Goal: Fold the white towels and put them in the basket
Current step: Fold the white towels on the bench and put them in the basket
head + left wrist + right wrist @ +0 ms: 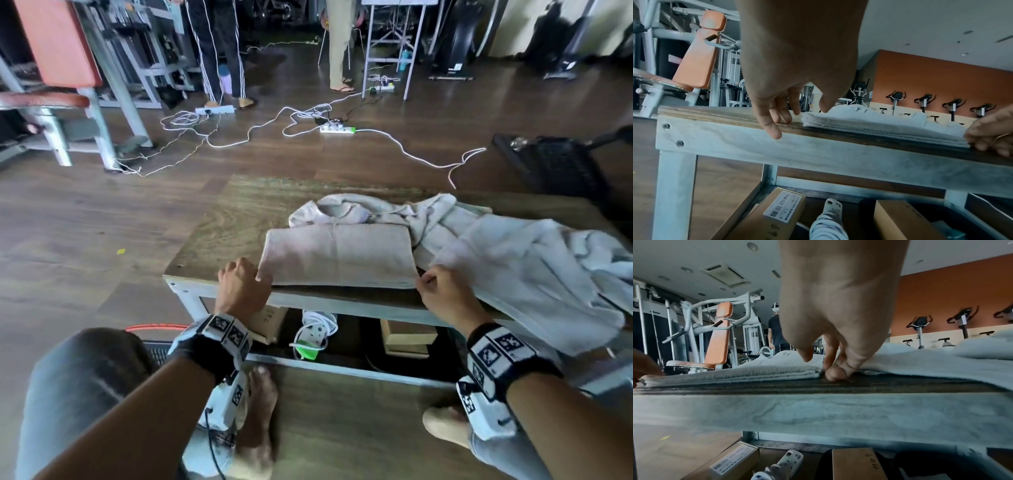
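Note:
A folded white towel (pixel 339 255) lies flat near the front edge of a low wooden table (pixel 222 233). My left hand (pixel 255 277) is at its near left corner. In the left wrist view the left hand (pixel 812 112) has its thumb on top of the folded towel (pixel 879 125) and its index finger against the edge, the other fingers resting on the wood. My right hand (pixel 424 277) pinches the near right corner. In the right wrist view the right hand (pixel 820 366) has its thumb above the towel (pixel 756 371) and curled fingers at the edge.
A heap of unfolded white towels (pixel 531 267) covers the table's right side, and a crumpled one (pixel 342 209) lies behind the folded towel. A black mesh container (pixel 555 164) stands on the floor at far right. Boxes (pixel 407 337) and a power strip sit under the table. Cables cross the floor beyond.

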Available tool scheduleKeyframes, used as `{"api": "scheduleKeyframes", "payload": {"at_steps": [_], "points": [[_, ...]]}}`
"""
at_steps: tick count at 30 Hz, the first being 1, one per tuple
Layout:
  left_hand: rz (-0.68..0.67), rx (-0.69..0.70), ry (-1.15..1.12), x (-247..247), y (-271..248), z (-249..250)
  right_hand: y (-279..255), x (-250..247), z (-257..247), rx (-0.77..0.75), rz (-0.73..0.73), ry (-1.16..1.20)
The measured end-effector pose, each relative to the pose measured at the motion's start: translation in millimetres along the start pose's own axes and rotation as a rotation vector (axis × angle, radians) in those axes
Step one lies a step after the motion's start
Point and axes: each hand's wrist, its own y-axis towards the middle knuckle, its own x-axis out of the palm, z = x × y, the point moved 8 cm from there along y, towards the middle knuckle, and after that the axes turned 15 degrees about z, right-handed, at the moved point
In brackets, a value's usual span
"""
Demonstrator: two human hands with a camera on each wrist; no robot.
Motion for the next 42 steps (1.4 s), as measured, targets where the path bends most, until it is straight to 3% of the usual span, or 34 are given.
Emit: {"api": "scheduleKeyframes", "payload": {"at_steps": [12, 22, 25, 27, 29, 31, 34, 36, 38, 42], "points": [[-0.007, -0.123, -0.088, -20.1, 12.3, 2.9, 6.0, -6.0, -8.0, 0.116, -0.021, -0.044], [0.012, -0.126, -0.059, -12.2, 14.8, -8.1, 5.2, -7.3, -16.3, 0.117, -0.005, -0.030], [0.069, -0.022, -0.006, -10.7, 14.3, -2.6, 2.3, -7.9, -18.6, 0.034, 0.015, -0.163], [0.103, 0.145, -0.020, -9.0, 9.1, 17.7, -1.1, -6.1, -29.0, -0.135, 0.075, -0.177], [0.031, 0.337, -0.033, 0.5, -2.0, 40.3, -9.9, 5.0, -42.9, -0.335, 0.056, -0.201], [-0.072, 0.444, 0.012, 13.5, -13.8, 50.5, -17.9, 16.3, -47.0, -0.425, 0.018, -0.266], [-0.069, 0.422, 0.086, 14.5, -17.6, 51.9, -17.5, 14.2, -49.2, -0.422, 0.083, -0.286], [0.009, 0.448, 0.058, 8.2, -17.7, 61.4, -15.6, 10.0, -58.0, -0.443, 0.143, -0.300], [0.002, 0.493, -0.019, 14.4, -18.5, 73.5, -15.0, 13.4, -70.2, -0.487, 0.169, -0.277], [-0.180, 0.553, -0.032, 49.0, -27.3, 100.1, -17.2, 53.8, -100.5, -0.572, -0.005, -0.214]]}}
